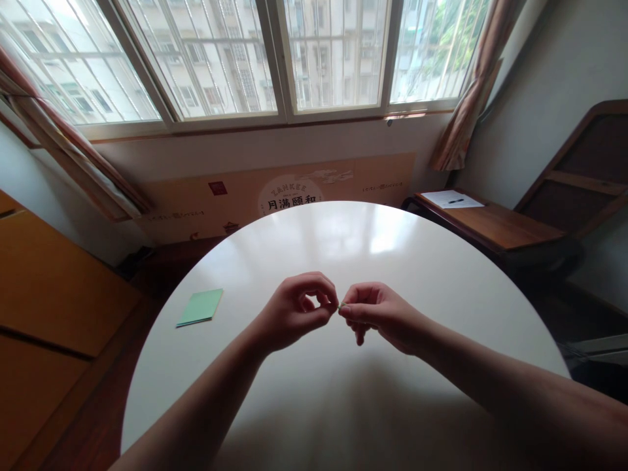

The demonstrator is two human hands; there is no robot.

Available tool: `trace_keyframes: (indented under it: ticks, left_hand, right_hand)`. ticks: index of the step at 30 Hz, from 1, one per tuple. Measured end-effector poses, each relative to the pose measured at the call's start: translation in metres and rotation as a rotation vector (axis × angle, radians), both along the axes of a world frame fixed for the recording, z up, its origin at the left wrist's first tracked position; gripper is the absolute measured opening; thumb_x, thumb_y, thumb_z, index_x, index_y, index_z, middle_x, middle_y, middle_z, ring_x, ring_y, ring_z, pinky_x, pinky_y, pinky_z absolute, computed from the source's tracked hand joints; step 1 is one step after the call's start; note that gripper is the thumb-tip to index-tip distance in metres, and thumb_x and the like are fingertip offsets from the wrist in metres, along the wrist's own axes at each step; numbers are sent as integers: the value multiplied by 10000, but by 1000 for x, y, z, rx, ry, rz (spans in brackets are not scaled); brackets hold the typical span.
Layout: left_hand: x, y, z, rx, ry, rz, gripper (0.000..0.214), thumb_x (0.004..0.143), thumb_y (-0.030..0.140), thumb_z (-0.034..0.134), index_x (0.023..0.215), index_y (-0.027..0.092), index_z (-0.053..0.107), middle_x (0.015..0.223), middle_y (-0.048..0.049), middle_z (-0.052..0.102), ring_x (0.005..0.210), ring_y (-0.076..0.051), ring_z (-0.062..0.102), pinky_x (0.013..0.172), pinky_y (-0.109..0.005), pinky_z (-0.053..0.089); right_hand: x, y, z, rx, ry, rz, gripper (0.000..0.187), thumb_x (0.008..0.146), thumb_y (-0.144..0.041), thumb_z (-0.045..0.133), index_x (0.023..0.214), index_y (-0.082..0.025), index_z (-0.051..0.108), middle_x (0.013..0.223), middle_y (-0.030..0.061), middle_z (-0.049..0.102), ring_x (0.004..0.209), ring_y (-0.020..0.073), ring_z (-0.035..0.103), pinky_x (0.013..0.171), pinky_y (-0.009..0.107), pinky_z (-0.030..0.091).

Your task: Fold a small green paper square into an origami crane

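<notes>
My left hand point(297, 307) and my right hand point(377, 314) meet above the middle of a round white table point(441, 275). Both hands are closed in a pinch, fingertips touching. Between the fingertips sits a tiny greenish piece point(341, 305), too small to name. A stack of green paper sheets point(201, 307) lies flat on the table to the left of my left hand, well apart from it.
A wooden side table point(495, 226) at the right carries a white sheet point(451, 199) with a pen on it. A dark wooden panel leans on the right wall. Windows and curtains fill the back. A wooden cabinet stands at the left.
</notes>
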State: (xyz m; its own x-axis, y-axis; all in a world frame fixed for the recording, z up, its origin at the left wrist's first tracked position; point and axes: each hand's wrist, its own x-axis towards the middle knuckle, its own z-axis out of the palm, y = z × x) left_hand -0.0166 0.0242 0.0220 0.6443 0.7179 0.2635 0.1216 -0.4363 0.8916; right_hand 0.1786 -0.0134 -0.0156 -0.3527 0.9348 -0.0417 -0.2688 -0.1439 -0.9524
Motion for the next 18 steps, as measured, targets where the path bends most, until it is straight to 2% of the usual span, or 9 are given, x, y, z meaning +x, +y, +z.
trace_keyframes:
  ticks: [6, 10, 13, 18]
  left_hand:
    - [2, 2, -1, -63, -14, 11, 15, 760, 154, 662, 748, 160, 670, 790, -43, 621, 654, -138, 567, 457, -205, 448]
    - [2, 5, -2, -172, -71, 100, 94, 790, 241, 653, 813, 150, 664, 666, -19, 602, 564, -130, 553, 402, -197, 452]
    - [3, 4, -4, -151, -2, 137, 175, 834, 307, 637, 812, 137, 673, 626, -16, 598, 529, -123, 552, 394, -193, 447]
    - [7, -3, -6, -100, 84, 107, 242, 849, 369, 668, 816, 130, 687, 656, -24, 607, 545, -130, 561, 399, -201, 461]
  right_hand:
    - [0, 0, 0, 44, 9, -35, 252, 694, -326, 835, 659, -158, 651, 554, -28, 573, 490, 103, 516, 448, 233, 496]
    - [-1, -1, 1, 115, -17, -99, 227, 714, -308, 814, 660, -157, 653, 555, -32, 564, 490, 100, 510, 455, 234, 482]
    - [-1, -2, 1, 167, -46, -137, 203, 741, -289, 791, 668, -157, 656, 558, -31, 564, 503, 104, 514, 468, 236, 475]
    - [0, -3, 0, 260, -155, -197, 172, 753, -270, 788, 693, -158, 673, 613, -11, 605, 543, 117, 537, 485, 240, 458]
